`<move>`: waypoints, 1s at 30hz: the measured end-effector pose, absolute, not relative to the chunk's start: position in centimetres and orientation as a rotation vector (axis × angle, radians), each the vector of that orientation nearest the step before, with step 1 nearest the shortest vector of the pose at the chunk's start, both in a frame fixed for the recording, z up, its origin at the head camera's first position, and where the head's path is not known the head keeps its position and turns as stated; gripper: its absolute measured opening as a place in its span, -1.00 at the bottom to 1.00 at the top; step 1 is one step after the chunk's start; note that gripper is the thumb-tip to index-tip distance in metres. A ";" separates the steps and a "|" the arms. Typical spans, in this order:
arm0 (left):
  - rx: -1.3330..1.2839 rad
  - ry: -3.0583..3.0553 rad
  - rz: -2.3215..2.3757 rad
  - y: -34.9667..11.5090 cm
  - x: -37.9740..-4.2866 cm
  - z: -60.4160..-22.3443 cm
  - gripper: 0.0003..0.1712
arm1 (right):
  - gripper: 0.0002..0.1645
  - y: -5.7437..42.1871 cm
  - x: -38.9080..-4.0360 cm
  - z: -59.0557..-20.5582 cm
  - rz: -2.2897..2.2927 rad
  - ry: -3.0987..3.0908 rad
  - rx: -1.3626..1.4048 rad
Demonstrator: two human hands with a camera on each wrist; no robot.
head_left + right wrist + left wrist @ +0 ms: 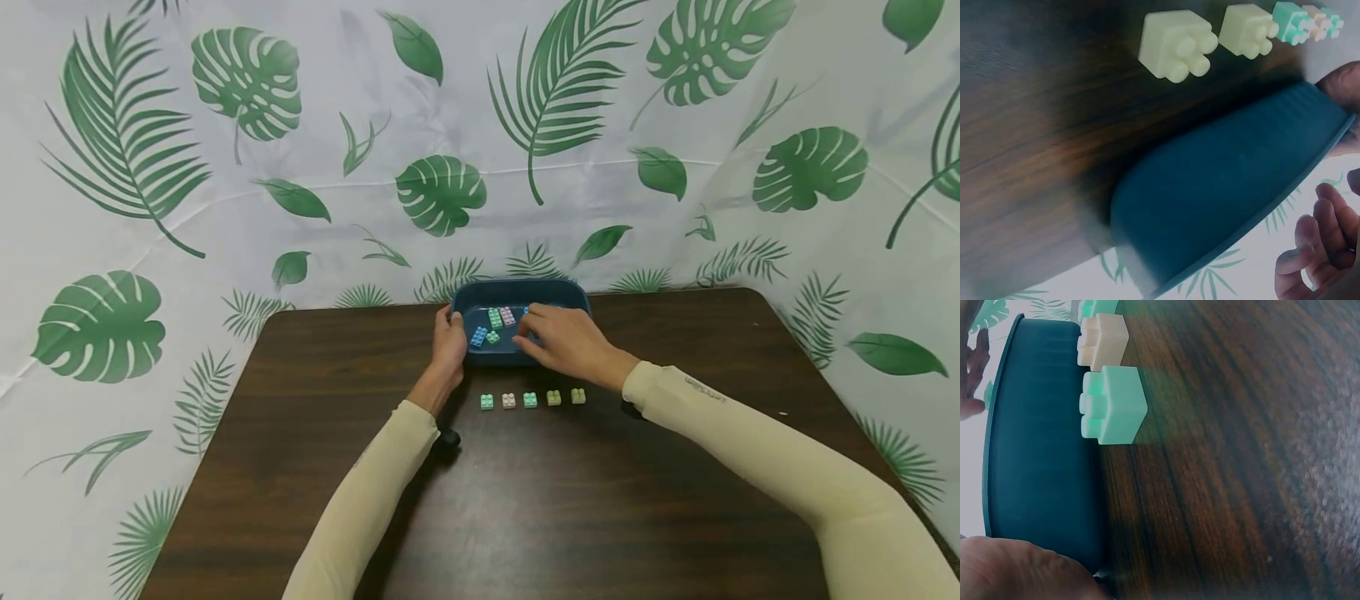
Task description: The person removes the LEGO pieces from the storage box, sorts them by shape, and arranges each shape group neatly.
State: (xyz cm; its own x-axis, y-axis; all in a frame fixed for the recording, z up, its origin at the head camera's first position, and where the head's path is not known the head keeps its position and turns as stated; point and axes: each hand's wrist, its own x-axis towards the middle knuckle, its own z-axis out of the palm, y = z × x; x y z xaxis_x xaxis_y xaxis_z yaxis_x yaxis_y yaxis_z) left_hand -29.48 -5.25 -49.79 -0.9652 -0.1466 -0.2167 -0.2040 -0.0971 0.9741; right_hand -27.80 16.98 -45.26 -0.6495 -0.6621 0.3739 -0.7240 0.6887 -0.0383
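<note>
My left hand (448, 343) grips the left end of a dark blue plastic bin (491, 360), its thumb up at the rim. Over the bin's right half, my right hand (566, 337) hangs with fingers loosely bent. In the right wrist view no brick shows among those fingers (1325, 234). Inside the bin lie a long green brick (495, 318), a pink brick (507, 316), a blue brick (478, 336) and a small green brick (492, 337). Part of the bin's inside is hidden behind my right hand.
In front of the bin, a row of several small square toy bricks stands spaced out on the dark wooden table (540, 500): green (487, 402), pink (508, 401), green (530, 400), then yellow-green ones (553, 397). A leaf-print cloth (450, 108) hangs behind the table.
</note>
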 end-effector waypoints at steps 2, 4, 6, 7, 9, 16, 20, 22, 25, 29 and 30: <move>-0.403 2.081 2.267 -5.3 -29.5 -49.8 -0.45 | -0.80 16.5 -28.1 -45.4 0.261 -2.561 1.097; -0.400 2.079 2.265 -5.3 -29.6 -49.8 -0.44 | -0.79 16.0 -28.4 -45.5 0.255 -2.567 1.087; -0.394 2.074 2.264 -5.3 -29.6 -49.7 -0.44 | -0.79 15.5 -28.7 -45.8 0.260 -2.577 1.070; -0.389 2.072 2.264 -5.3 -29.6 -49.7 -0.44 | -0.80 15.2 -28.9 -45.9 0.267 -2.581 1.063; -0.383 2.064 2.266 -5.4 -29.6 -49.6 -0.44 | -0.80 14.7 -29.2 -46.1 0.262 -2.599 1.042; -0.387 2.050 2.278 -5.4 -29.5 -49.7 -0.44 | -0.82 13.3 -30.6 -46.6 0.235 -2.686 1.004; -0.400 2.041 2.293 -5.4 -29.6 -49.8 -0.45 | -0.79 13.0 -31.4 -46.6 0.276 -2.757 1.008; -0.403 2.046 2.296 -5.4 -29.6 -49.9 -0.45 | -0.77 12.8 -31.6 -46.7 0.305 -2.788 1.017; -0.393 2.053 2.292 -5.4 -29.6 -50.0 -0.45 | -0.75 12.8 -31.9 -46.9 0.326 -2.833 1.017; -0.379 2.063 2.286 -5.3 -29.5 -49.9 -0.45 | -0.76 12.6 -32.1 -47.1 0.316 -2.879 1.002; -0.377 2.067 2.287 -5.3 -29.5 -49.9 -0.45 | -0.77 12.5 -32.2 -47.1 0.309 -2.885 0.999</move>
State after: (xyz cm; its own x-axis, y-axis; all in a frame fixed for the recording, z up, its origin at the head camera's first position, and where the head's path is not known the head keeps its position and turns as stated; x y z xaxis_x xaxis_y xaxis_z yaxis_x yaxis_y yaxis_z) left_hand -29.52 -5.31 -49.91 -0.9699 -0.1348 -0.2029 -0.1882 -0.1139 0.9755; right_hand -32.16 12.48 -47.10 -0.7856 -0.6040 0.1339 -0.6187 0.7681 -0.1651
